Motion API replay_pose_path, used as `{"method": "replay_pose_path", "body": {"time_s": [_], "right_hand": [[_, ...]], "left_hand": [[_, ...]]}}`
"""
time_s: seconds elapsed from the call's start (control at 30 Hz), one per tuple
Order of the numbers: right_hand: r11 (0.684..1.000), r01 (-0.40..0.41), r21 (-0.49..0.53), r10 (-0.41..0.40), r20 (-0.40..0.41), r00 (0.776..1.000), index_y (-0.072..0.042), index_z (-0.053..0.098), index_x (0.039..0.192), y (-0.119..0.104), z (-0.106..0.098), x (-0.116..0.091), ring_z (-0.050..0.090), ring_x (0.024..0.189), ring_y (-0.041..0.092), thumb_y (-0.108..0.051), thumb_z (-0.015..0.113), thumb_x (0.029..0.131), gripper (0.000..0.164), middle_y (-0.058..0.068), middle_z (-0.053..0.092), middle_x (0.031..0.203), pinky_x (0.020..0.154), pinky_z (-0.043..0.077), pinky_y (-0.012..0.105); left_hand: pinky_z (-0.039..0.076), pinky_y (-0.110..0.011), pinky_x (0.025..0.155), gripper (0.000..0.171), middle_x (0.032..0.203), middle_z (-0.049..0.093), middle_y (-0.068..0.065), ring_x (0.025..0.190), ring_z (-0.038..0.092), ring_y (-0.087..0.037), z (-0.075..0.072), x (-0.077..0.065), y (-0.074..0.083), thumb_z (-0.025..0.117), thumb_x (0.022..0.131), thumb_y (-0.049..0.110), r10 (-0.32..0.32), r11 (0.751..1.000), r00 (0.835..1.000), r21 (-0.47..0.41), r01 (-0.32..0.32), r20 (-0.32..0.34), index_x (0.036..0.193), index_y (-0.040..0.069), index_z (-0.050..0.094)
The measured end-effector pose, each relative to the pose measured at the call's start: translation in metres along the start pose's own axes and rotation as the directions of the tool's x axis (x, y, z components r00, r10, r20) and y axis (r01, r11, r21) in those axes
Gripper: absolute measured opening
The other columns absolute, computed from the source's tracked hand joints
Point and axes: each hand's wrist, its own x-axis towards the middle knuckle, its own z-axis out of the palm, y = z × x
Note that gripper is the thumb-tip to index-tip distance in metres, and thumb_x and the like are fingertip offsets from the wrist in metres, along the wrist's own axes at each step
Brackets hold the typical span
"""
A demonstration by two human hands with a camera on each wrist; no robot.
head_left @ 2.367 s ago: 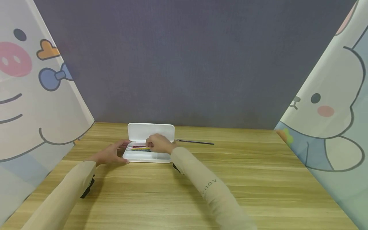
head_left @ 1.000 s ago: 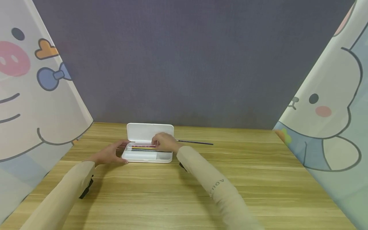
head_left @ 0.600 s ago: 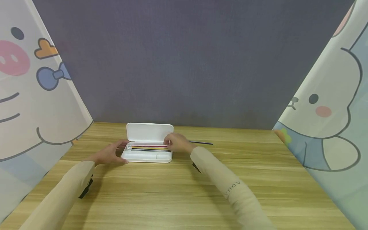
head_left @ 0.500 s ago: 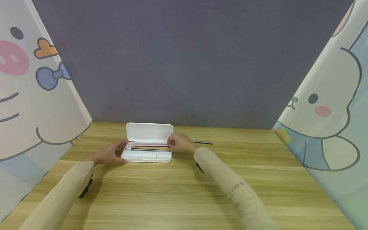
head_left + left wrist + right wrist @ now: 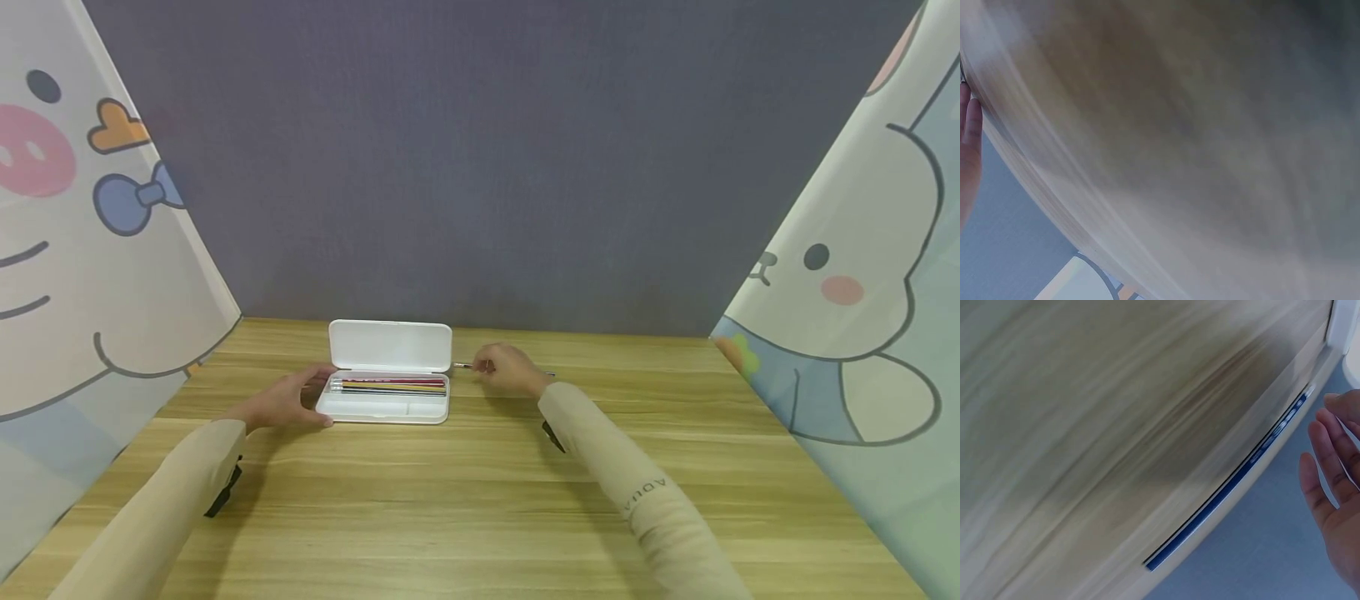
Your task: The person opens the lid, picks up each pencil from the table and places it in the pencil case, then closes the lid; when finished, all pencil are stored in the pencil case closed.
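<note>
A white pencil case stands on the table with its lid raised. Several pencils, red, yellow and dark, lie side by side in its rear compartment. My left hand holds the case's left end, thumb at the front corner and fingers at the back. Only a few fingers show in the left wrist view. Over a dark blue pencil lying on the table hovers my right hand, its fingers loosely bent and apart from it. The hand hides the pencil's middle in the head view.
Wood-grain table lies under everything. A dark grey panel rises along its back edge. Cartoon-printed panels stand at the left and right.
My right hand has moved right, out of the case to above the loose pencil. The pencils inside now lie fully uncovered. My left hand has stayed at the case's left end.
</note>
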Motion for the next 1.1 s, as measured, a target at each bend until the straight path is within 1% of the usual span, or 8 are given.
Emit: {"method": "replay_pose_path", "body": {"time_s": [0.2,0.3,0.4,0.53,0.63,0.7,0.87,1.1], "right_hand": [[1.000,-0.020,-0.001,0.020,-0.017,1.000,-0.007,0.068,0.086,0.016,0.000,-0.005,0.061,0.076,0.013,-0.011,0.068,0.081,0.007,0.002,0.067,0.085,0.068,0.052,0.025],[0.999,-0.044,-0.005,0.044,-0.023,0.999,-0.009,0.069,0.087,0.022,0.000,-0.008,0.061,0.075,0.014,-0.009,0.068,0.080,0.007,0.003,0.067,0.085,0.067,0.052,0.026],[0.997,-0.077,-0.017,0.077,-0.024,0.997,-0.010,0.069,0.089,0.027,-0.001,-0.009,0.061,0.076,0.014,-0.005,0.067,0.078,0.012,0.002,0.068,0.087,0.069,0.052,0.027],[0.993,-0.117,-0.020,0.117,-0.021,0.993,-0.010,0.068,0.090,0.029,-0.005,-0.012,0.062,0.079,0.016,0.001,0.063,0.076,0.019,0.003,0.068,0.090,0.072,0.052,0.029],[0.991,-0.135,-0.022,0.135,-0.019,0.991,-0.008,0.068,0.091,0.029,-0.007,-0.014,0.062,0.081,0.017,0.003,0.062,0.075,0.020,0.005,0.068,0.091,0.073,0.052,0.030],[0.989,-0.145,-0.026,0.144,-0.017,0.989,-0.007,0.068,0.092,0.030,-0.007,-0.015,0.062,0.082,0.018,0.003,0.061,0.075,0.021,0.005,0.068,0.092,0.075,0.052,0.031],[0.987,-0.158,-0.022,0.158,-0.015,0.987,-0.006,0.068,0.093,0.034,-0.006,-0.016,0.063,0.087,0.020,0.002,0.062,0.076,0.019,0.007,0.068,0.094,0.078,0.053,0.034],[0.987,-0.156,-0.035,0.156,-0.015,0.988,-0.006,0.068,0.092,0.038,-0.003,-0.016,0.063,0.085,0.021,0.003,0.061,0.077,0.020,0.008,0.068,0.092,0.076,0.053,0.035]], "left_hand": [[0.035,-0.061,0.099,0.086,0.128,0.048,-0.027,0.119,0.044,-0.045,0.000,-0.001,0.000,0.081,0.067,0.028,0.015,1.000,1.000,-0.006,-0.015,0.000,0.133,-0.001,0.034],[0.035,-0.060,0.099,0.086,0.129,0.048,-0.027,0.119,0.044,-0.045,0.000,-0.001,-0.001,0.080,0.067,0.029,0.017,1.000,1.000,-0.002,-0.017,0.000,0.133,-0.001,0.034],[0.035,-0.060,0.099,0.086,0.129,0.048,-0.026,0.119,0.044,-0.044,0.001,0.000,-0.004,0.081,0.067,0.029,0.026,1.000,1.000,-0.008,-0.026,-0.003,0.133,0.000,0.034],[0.035,-0.060,0.100,0.086,0.129,0.047,-0.025,0.120,0.044,-0.044,0.001,0.002,-0.007,0.081,0.067,0.028,0.033,0.999,0.999,-0.020,-0.033,0.000,0.133,0.000,0.034],[0.034,-0.060,0.100,0.086,0.130,0.047,-0.025,0.120,0.044,-0.044,0.002,0.001,-0.007,0.081,0.067,0.028,0.022,1.000,1.000,-0.021,-0.022,-0.002,0.134,0.001,0.034],[0.034,-0.060,0.100,0.086,0.129,0.047,-0.026,0.120,0.044,-0.044,0.002,0.002,-0.007,0.081,0.067,0.028,0.027,0.999,1.000,-0.020,-0.027,-0.004,0.133,0.000,0.034],[0.035,-0.060,0.099,0.084,0.128,0.048,-0.026,0.119,0.044,-0.044,0.003,0.003,-0.010,0.080,0.067,0.027,0.044,0.999,0.999,-0.027,-0.044,-0.007,0.132,0.001,0.035],[0.035,-0.060,0.099,0.084,0.129,0.047,-0.027,0.119,0.044,-0.045,0.001,0.002,-0.007,0.080,0.068,0.027,0.039,0.999,0.999,-0.032,-0.039,-0.001,0.132,-0.001,0.035]]}}
